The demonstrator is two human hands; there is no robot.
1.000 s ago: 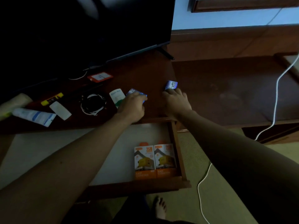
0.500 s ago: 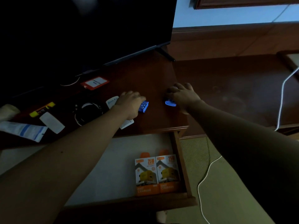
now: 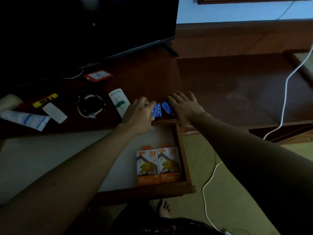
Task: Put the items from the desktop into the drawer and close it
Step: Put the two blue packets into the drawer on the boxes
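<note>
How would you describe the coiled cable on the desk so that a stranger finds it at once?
Start at the dark television and look down to the wooden desktop. The coiled cable lies left of the white and green packet; it alone is a round black and white loop.

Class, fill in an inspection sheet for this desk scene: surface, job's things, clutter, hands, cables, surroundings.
Surface: dark wooden desk, drawer open below.
Job's things: two blue packets at the desk edge; two orange boxes in the drawer.
Clutter: tube, red tag, white sachet.
Hands: left hand grips one packet; right hand on the other, grip unclear.
Cables: coiled cable; white cord.
Surroundings: television, green carpet.
</note>
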